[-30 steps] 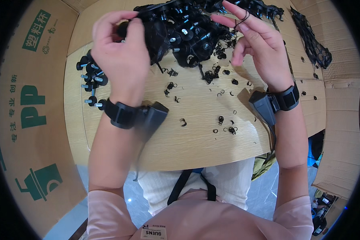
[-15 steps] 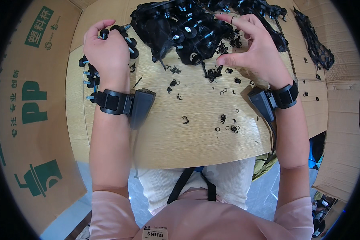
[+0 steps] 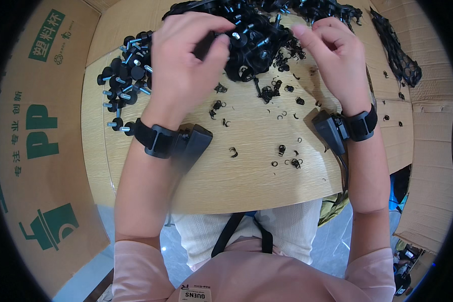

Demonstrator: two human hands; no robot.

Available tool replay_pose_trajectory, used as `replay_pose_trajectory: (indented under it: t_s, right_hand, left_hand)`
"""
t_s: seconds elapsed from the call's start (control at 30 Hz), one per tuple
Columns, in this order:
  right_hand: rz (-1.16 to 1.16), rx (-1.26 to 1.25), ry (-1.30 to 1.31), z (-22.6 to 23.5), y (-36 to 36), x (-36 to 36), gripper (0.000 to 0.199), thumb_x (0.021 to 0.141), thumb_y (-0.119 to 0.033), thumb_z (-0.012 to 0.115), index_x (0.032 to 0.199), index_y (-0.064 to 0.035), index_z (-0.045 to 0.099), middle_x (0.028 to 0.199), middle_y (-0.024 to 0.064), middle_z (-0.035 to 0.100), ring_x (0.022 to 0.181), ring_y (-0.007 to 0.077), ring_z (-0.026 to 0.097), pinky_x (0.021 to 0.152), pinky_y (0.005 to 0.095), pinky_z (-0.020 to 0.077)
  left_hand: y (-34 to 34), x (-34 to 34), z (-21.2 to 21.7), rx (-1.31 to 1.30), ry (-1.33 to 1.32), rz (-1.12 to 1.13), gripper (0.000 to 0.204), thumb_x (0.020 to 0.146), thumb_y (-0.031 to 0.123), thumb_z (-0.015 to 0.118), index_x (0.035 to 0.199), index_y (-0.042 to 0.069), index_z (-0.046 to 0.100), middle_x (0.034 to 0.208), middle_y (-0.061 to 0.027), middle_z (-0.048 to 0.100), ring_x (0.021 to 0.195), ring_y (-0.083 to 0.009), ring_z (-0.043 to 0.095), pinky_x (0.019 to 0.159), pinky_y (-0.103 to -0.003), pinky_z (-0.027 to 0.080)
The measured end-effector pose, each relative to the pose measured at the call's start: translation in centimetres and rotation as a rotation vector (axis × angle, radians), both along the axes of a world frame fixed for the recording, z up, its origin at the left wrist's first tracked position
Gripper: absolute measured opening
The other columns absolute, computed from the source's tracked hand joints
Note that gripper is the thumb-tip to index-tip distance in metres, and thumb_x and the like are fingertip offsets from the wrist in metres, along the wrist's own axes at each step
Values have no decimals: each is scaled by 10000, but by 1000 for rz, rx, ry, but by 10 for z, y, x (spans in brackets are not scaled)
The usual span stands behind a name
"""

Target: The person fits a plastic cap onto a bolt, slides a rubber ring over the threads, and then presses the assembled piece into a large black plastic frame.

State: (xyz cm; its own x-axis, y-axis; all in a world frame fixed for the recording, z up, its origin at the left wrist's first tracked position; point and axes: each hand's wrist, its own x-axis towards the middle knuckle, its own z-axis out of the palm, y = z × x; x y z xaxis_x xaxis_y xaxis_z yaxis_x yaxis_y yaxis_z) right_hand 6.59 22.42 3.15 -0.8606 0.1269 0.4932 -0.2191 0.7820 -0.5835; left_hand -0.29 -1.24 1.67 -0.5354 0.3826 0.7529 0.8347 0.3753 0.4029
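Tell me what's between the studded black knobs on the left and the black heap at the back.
Head view: the left hand is between knobs and heap, partly covering the heap; anything underneath is hidden.

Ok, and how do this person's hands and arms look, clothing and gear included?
The left hand and right hand are ungloved. Pale pink sleeves are short. Each wrist wears a black strap with a dark wedge-shaped block; a dark cable trails on the right.

Green lettering (image 3: 31, 146) marks cardboard (image 3: 70, 166), dark print (image 3: 200, 296) a shirt label (image 3: 189, 294).
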Motion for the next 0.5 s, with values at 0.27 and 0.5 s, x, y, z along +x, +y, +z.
replay_pose_trajectory:
  t_s: [0.27,0.5]
  right_hand:
    - [352,-10,4,-9,-14,-2,281,799,-107,745,1067,-75,668,875,67,610,745,180,589,642,291,483]
    - [351,-66,-277,-11,-17,2,153,792,-69,727,914,-24,645,735,104,629,641,215,614,588,312,481]
  left_hand:
    - [0,6,-3,-164,-242,-57,287,787,48,728,1067,109,710,1180,-58,601,1116,-233,558,946,-331,444]
    - [6,14,-9,-401,-120,-43,252,773,213,768,1023,203,741,1434,-33,500,1249,-215,447,1044,-407,181]
